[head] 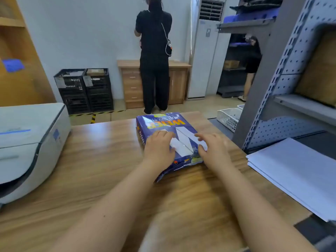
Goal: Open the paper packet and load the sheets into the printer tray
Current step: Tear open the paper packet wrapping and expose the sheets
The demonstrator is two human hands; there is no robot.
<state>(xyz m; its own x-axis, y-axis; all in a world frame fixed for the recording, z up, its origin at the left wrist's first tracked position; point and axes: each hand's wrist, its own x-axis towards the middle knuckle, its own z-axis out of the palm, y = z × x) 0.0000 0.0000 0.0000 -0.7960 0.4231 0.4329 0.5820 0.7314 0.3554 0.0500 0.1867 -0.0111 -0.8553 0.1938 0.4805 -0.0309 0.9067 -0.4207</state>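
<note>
Both our left hand [159, 148] and right hand [212, 150] press flat, grasping nothing, on the paper packet [163, 122] right of the printer [27, 142]; we should peel its flap gently.

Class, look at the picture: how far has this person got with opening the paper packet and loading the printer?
Done: the blue paper packet lies on the wooden table, within reach. In hand: the left hand and right hand rest on its wrapper, whose near end looks torn. Left: pulling out the sheets and loading them into the printer, which looks closed.
</note>
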